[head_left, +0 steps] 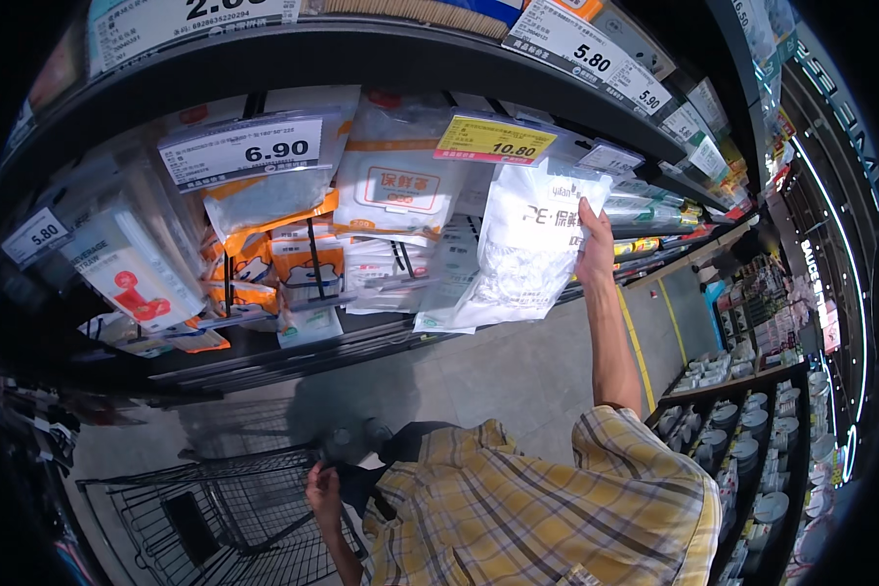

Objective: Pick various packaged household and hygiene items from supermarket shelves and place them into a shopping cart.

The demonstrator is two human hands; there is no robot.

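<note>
My right hand [596, 242] grips the right edge of a white, partly see-through plastic packet [523, 259] with dark print, its thumb on the front. The packet hangs at the front of the shelf, just below a yellow price tag [494, 139]. Whether it still hangs from a hook is hidden. Low at the left, my left hand [324, 496] has its fingers curled together beside the near end of a dark wire shopping cart [205, 508]. What those fingers hold, if anything, I cannot make out.
Left of the packet hang orange-edged bag packs [308, 256], a clear-and-orange pack [396, 190] and a white pack of straws [132, 264]. A dark shelf edge [361, 54] runs above. Racks of dishes [742, 444] stand at the right across the grey floor [479, 381].
</note>
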